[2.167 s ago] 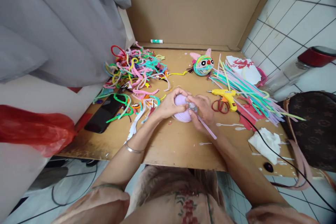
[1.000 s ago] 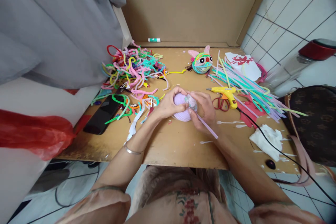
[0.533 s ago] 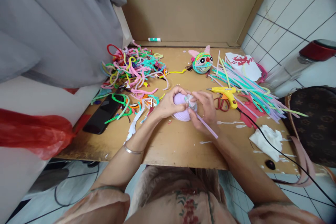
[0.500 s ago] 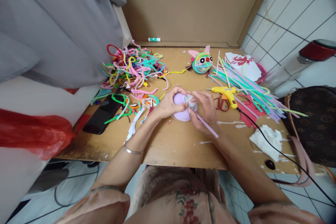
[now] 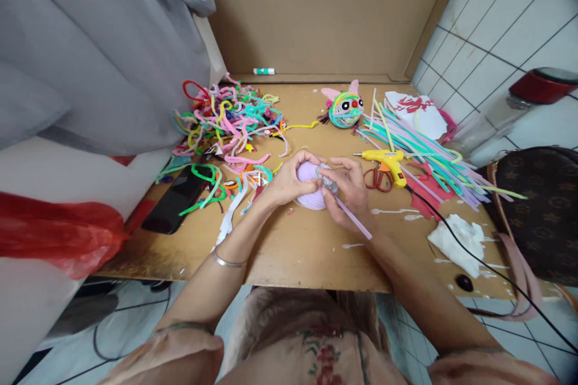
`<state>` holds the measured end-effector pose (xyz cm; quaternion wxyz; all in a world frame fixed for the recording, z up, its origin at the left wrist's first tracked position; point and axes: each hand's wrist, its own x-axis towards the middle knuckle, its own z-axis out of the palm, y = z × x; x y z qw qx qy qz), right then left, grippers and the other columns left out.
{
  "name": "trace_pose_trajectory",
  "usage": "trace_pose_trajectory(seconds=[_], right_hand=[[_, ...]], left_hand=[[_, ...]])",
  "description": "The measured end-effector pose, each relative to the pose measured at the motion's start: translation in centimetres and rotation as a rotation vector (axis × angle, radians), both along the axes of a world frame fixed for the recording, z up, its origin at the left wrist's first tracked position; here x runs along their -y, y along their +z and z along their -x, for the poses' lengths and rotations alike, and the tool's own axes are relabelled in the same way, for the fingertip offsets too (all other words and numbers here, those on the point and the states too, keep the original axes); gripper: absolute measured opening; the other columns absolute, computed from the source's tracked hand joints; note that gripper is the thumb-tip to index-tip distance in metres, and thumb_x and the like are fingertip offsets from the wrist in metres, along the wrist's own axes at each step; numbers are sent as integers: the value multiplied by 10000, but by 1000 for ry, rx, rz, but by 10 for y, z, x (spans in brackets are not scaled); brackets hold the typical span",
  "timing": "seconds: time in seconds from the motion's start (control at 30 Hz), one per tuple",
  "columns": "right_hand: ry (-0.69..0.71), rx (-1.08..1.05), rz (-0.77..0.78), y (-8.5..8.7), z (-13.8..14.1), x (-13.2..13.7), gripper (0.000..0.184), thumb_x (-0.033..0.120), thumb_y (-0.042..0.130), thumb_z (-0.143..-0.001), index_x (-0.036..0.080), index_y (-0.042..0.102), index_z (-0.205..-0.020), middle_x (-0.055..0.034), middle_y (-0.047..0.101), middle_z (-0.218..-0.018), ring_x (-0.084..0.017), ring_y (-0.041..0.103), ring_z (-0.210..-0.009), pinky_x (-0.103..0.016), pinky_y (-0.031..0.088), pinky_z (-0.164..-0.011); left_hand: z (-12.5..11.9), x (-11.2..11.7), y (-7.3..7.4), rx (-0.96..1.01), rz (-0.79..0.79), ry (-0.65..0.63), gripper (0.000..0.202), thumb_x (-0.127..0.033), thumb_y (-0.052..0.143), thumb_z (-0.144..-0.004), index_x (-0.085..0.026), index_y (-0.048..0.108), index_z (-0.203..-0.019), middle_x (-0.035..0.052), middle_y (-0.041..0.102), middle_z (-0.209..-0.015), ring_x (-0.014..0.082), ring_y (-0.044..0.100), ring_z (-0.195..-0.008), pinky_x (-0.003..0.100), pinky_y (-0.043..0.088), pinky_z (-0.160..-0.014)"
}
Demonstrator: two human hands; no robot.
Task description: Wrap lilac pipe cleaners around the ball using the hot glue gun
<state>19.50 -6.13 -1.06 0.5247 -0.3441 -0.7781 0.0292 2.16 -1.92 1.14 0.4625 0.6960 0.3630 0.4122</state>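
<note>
Mid-frame, the left hand (image 5: 288,180) clasps a lilac-wrapped ball (image 5: 307,172); the right hand (image 5: 350,192) grips its edge and a lilac strip (image 5: 356,220).

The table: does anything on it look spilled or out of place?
Yes. White streaks mark the table beside the right hand, as if something had spilled. Green fuzzy stems also trail across the black phone, which looks untidy.
</note>
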Motion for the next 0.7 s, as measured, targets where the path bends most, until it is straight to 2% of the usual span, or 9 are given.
trace_pose_trajectory(seconds=[0.17, 0.33, 0.53, 0.7], right_hand=[[12, 6, 10, -3, 0, -1, 390, 144, 547, -853, 256, 586, -1224, -115, 494, -1318, -237, 630, -1042, -489, 524, -940], [32, 10, 21, -3, 0, 0, 420, 124, 547, -834, 252, 589, -1232, -115, 481, -1339, -230, 635, -1028, -491, 518, -954], [53, 35, 67, 1, 0, 1, 425, 98, 533, -816, 256, 605, -1204, -99, 489, -1340, -211, 612, -1022, -455, 529, -926], [63, 43, 77, 1, 0, 1, 378, 129, 532, -836, 258, 616, -1181, -103, 498, -1327, -217, 603, -1023, -474, 529, -936]], left_hand=[[0, 1, -1, 18, -10, -1, 361, -283, 703, -644, -167, 533, -941, 89, 689, -1107, 199, 649, -1030, 353, 487, -956], [0, 3, 0, 1, -13, 2, 351, -257, 686, -647, -167, 538, -952, 75, 684, -1090, 199, 646, -1035, 343, 491, -949], [0, 0, -3, -16, -23, 25, 367, -290, 694, -633, -172, 547, -947, 54, 668, -1027, 164, 612, -893, 295, 488, -820], [1, 0, -6, -9, -33, 18, 371, -288, 697, -638, -175, 542, -956, 60, 660, -1067, 170, 610, -928, 311, 484, -863]])
